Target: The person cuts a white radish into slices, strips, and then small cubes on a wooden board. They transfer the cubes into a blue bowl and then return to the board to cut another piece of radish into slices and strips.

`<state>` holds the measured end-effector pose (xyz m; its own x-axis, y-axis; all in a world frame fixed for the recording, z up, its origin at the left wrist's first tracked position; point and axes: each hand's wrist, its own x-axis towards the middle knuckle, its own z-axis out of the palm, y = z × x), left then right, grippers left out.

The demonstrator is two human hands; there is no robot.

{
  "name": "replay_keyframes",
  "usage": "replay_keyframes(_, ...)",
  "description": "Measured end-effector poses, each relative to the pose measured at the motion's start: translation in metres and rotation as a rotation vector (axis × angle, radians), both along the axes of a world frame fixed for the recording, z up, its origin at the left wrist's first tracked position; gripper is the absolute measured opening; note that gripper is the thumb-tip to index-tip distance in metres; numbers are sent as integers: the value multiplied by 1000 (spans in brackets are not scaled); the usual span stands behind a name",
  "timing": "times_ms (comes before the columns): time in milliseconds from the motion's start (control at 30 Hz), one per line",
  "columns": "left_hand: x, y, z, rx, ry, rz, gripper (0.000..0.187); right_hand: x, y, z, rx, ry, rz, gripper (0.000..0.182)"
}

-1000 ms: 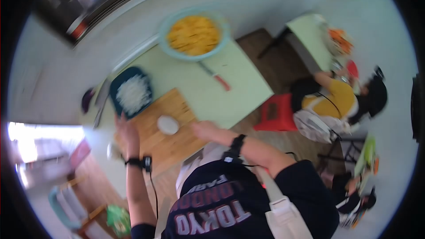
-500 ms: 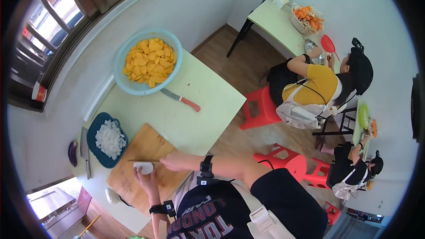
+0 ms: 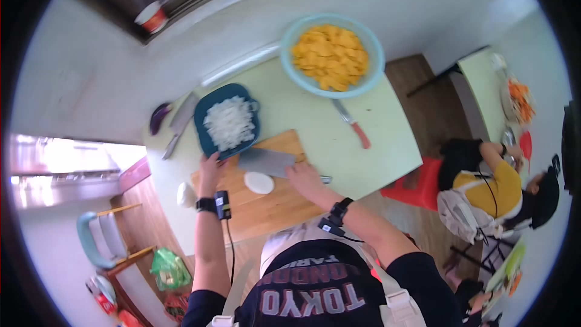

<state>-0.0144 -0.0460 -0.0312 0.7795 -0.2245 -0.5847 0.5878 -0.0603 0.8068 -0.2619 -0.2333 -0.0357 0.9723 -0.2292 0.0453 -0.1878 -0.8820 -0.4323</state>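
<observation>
My left hand [image 3: 211, 171] grips the near rim of a dark blue basin [image 3: 201, 135] heaped with white diced pieces [image 3: 230, 124]. In my right hand [image 3: 304, 178] is a cleaver [image 3: 266, 162], its broad blade turned flat low over the wooden cutting board [image 3: 260, 209], with the blade tip close to the basin. A smooth white vegetable piece [image 3: 259, 183], possibly radish, lies on the board between my hands, touched by neither. Another white piece [image 3: 186, 195] sits left of the board.
A light blue basin [image 3: 380, 54] of orange slices stands at the back of the table. A red-handled knife [image 3: 352, 124] lies before it. An eggplant [image 3: 159, 118] and a second cleaver [image 3: 180, 118] are at the left. A person in yellow [image 3: 493, 191] works at another table.
My left hand has let go of the white piece and moved to the basin's rim. The cleaver has turned from upright at the piece to flat. The view has swung left.
</observation>
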Motion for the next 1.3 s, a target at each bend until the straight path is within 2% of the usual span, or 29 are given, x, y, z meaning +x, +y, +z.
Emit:
replay_keyframes(33, -1, -2, 0, -39, -14, -9, 23, 0, 2, -4, -61, 10, 5, 22)
replay_keyframes(133, 4, -5, 18, -112, -87, 7, 25, 4, 0, 14, -80, 26, -10, 28)
replay_keyframes(167, -2, -6, 29, -119, -92, 16, 25, 8, -1, 27, -87, 21, -1, 28)
replay_keyframes(233, -17, -9, 53, -91, -221, -10, 27, 17, -5, 62, 152, -75, -163, 34)
replay_keyframes(267, -28, -14, 61, -95, -252, 8, 26, 22, -4, 85, 146, -75, -164, 34)
replay_keyframes(300, -38, -18, 73, -102, -247, 2, 26, 24, -5, 109, 124, -187, -134, 37)
replay_keyframes(333, -44, -25, 88, -144, -237, -59, 26, 25, -7, 122, 95, -303, -108, 41)
replay_keyframes(433, -51, -45, 120, -203, -182, -225, 26, 11, -24, 130, 117, -367, -85, 38)
replay_keyframes(467, -58, -56, 126, -186, -183, -313, 25, 3, -31, 136, 97, -361, -108, 38)
replay_keyframes(533, -74, -81, 137, -193, -185, -428, 25, -14, -51, 150, -63, -174, -152, 32)
replay_keyframes(633, -97, -120, 157, -264, -177, -558, 31, -51, -81, 157, -117, -154, -202, 29)
replay_keyframes(733, -123, -155, 189, -358, -255, -585, 43, -97, -112, 184, -58, -273, -325, 25)
replay_keyframes(833, -131, -182, 193, -325, -328, -597, 43, -156, -161, 200, -122, -372, -473, 26)
replay_keyframes(1033, -173, -252, 179, -232, -420, -555, 44, -288, -319, 196, -487, -435, -921, 30)
replay_keyframes(1100, -189, -275, 173, -165, -400, -520, 41, -331, -376, 191, -538, -443, -1028, 31)
replay_keyframes(1133, -201, -288, 174, -148, -396, -513, 38, -353, -405, 185, -482, -464, -1090, 29)
replay_keyframes(1167, -210, -300, 175, -138, -403, -526, 38, -370, -427, 189, -465, -382, -1190, 30)
replay_keyframes(1300, -235, -344, 169, -129, -357, -496, 36, -440, -515, 174, -608, -371, -1284, 35)
